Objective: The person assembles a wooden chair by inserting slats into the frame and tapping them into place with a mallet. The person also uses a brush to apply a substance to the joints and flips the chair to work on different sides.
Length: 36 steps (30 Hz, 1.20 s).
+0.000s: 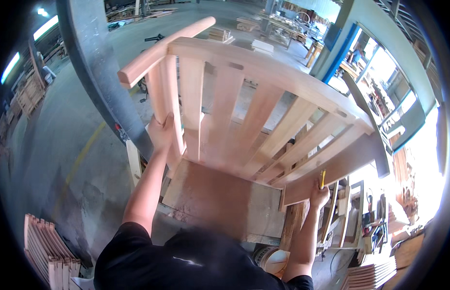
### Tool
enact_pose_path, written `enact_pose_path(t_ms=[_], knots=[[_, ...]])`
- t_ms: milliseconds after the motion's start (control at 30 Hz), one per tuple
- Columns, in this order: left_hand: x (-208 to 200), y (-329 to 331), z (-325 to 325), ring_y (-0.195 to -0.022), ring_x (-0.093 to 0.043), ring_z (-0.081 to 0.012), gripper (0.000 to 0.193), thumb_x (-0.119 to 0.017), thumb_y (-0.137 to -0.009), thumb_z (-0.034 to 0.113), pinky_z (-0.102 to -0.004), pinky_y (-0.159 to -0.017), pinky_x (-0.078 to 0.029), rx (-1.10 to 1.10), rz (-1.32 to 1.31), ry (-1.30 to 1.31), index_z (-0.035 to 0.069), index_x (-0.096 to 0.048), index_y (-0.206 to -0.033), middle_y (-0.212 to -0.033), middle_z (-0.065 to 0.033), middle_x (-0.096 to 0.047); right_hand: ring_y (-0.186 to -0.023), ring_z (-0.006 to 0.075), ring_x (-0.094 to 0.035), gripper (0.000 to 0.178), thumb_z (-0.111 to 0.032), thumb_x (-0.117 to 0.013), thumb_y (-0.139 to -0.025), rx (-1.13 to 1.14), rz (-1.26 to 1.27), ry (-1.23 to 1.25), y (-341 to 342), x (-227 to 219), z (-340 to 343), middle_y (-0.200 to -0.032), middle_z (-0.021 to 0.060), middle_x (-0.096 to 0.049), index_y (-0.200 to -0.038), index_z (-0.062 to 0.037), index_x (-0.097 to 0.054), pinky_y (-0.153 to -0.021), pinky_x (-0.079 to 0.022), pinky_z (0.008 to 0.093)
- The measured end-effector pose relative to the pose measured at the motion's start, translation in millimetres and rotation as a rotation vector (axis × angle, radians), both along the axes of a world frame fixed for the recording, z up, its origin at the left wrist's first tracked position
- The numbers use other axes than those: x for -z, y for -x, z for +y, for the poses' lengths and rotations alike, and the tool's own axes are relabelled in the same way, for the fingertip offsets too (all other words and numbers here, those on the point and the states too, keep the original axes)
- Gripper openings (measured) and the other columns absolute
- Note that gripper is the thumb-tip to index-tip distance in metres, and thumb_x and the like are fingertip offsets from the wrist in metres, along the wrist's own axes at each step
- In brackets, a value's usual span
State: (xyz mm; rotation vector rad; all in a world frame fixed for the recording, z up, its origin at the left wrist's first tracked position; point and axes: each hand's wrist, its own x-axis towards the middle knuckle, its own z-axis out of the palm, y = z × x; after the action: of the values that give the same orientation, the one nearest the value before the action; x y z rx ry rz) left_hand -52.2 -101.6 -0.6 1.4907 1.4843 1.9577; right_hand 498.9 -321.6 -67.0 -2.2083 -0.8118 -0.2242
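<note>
A pale wooden slatted frame (261,106), like a bench or chair back, stands tilted in front of me. A rounded rail (167,48) crosses its left end, and a wide flat board (331,169) forms its right side. My left hand (160,130) is wrapped round the upright post (162,92) below the rail; some of its fingers are hidden behind the wood. My right hand (320,195) is closed on a slim yellow tool (322,179), whose exact kind I cannot make out, beside the lower edge of the flat board.
Under the frame lies a brown work surface (210,198). A grey metal column (97,72) rises close on the left. Stacked wooden slats (48,251) stand at lower left, more (370,275) at lower right. A white bucket (273,261) sits near my right forearm.
</note>
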Motion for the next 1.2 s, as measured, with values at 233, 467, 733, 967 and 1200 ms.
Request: enact_pose_path(t_ms=[233, 467, 733, 967, 1200], knots=[[13, 6, 39, -0.071, -0.07, -0.039, 0.034, -0.076, -0.089, 0.032, -0.0423, -0.06, -0.053, -0.095, 0.229, -0.146, -0.002, -0.072, -0.088, -0.075, -0.0241, -0.068, -0.089, 0.044, -0.069, 0.054, -0.049, -0.072, -0.086, 0.029, -0.104, -0.015, -12, 17, 2, -0.091, 0.0278, -0.071, -0.1, 0.0031, -0.074, -0.078, -0.053, 0.0521], [22, 20, 27, -0.082, -0.074, -0.037, 0.039, -0.072, -0.088, 0.035, -0.039, -0.068, -0.055, 0.056, 0.184, 0.104, -0.005, -0.073, -0.092, -0.082, -0.0249, -0.072, -0.082, 0.0417, -0.071, 0.067, -0.059, -0.071, -0.083, 0.076, -0.067, 0.169, -20, 18, 2, -0.086, 0.0281, -0.07, -0.095, 0.0066, -0.072, -0.076, -0.055, 0.0511], [76, 53, 33, -0.084, -0.074, -0.0347, 0.04, -0.07, -0.09, 0.037, -0.041, -0.071, -0.055, 0.199, 0.519, 0.367, -0.003, -0.072, -0.095, -0.088, -0.0225, -0.073, -0.08, 0.0415, -0.071, 0.077, -0.071, -0.07, -0.077, 0.021, -0.11, 0.144, -34, 24, 1, -0.078, 0.0249, -0.07, -0.087, 0.0058, -0.072, -0.075, -0.055, 0.0499], [74, 57, 33, -0.087, -0.073, -0.0339, 0.037, -0.074, -0.09, 0.031, -0.0396, -0.076, -0.053, 0.206, 0.548, 0.34, -0.005, -0.073, -0.102, -0.093, -0.0243, -0.073, -0.084, 0.0448, -0.07, 0.061, -0.062, -0.069, -0.081, -0.053, -0.009, 0.061, -24, 11, 7, -0.083, 0.0256, -0.071, -0.09, -0.0019, -0.075, -0.078, -0.055, 0.0482], [95, 58, 50, -0.099, -0.07, -0.0252, 0.039, -0.079, -0.086, 0.024, -0.0349, -0.087, -0.051, 0.202, 0.426, 0.426, -0.007, -0.072, -0.108, -0.107, -0.0193, -0.074, -0.081, 0.0438, -0.07, 0.059, -0.057, -0.066, -0.085, -0.097, -0.016, 0.1, -13, -3, -3, -0.079, 0.0254, -0.069, -0.086, 0.001, -0.074, -0.074, -0.055, 0.0494]])
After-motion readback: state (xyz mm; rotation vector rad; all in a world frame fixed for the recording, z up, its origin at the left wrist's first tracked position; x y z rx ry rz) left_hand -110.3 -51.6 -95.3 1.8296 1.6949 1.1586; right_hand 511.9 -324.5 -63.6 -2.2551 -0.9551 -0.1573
